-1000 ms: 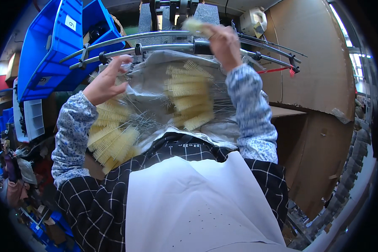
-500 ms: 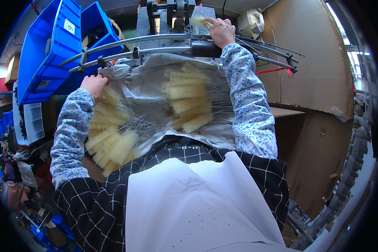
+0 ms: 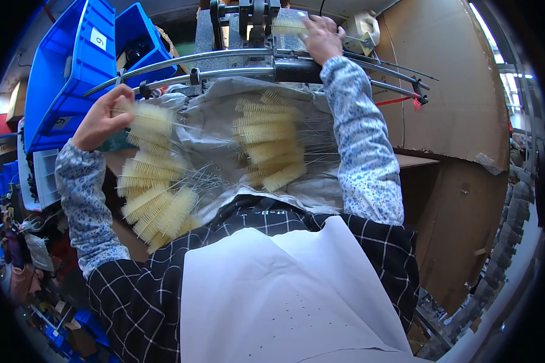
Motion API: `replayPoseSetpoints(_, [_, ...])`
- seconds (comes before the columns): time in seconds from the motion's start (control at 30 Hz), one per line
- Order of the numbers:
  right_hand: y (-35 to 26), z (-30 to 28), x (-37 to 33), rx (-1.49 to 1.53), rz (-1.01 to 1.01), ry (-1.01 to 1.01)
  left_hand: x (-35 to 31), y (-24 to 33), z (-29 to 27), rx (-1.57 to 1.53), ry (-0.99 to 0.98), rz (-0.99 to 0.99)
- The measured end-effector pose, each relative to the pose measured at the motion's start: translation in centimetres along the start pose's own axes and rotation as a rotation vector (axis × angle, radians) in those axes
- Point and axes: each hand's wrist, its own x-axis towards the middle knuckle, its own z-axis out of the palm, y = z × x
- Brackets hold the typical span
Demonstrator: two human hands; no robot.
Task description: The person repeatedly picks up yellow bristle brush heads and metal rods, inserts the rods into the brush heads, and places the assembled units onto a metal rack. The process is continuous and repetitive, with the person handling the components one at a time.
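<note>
My left hand (image 3: 106,118) is pinched on the bristle end of a pale yellow wire-stemmed brush (image 3: 152,118), whose thin wire points right. Just below it lies a left-hand pile of similar brushes (image 3: 160,209), wire stems toward the middle. At the far side, my right hand (image 3: 323,37) has its fingers closed round another yellow bristle brush (image 3: 288,25), held beside the metal machine (image 3: 257,24); part of that brush is hidden by the fingers. A second stack of brushes (image 3: 269,142) rests on a grey cloth (image 3: 209,97) between my arms, stems to the right.
Curved metal rails (image 3: 230,74) cross in front of the machine. Blue plastic bins (image 3: 72,72) stand at the left. A large cardboard sheet (image 3: 445,85) rises on the right, with a white plastic container (image 3: 362,27) near the machine.
My left hand has moved left, lifting a brush off the left pile's far end. My right hand has shifted slightly, and more of its brush shows beside the machine.
</note>
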Motion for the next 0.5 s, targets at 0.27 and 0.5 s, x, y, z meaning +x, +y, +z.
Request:
replayPoseSetpoints(0.27, [3.9, -0.4, -2.7, 0.239, 0.292, -0.035, -3.8, 1.1, -1.2, -0.037, 0.089, 0.118])
replayPoseSetpoints(0.5, [0.6, 0.2, -2.1, 0.294, 0.254, 0.013, -5.1, 2.7, -1.4, -0.031, 0.177, 0.184])
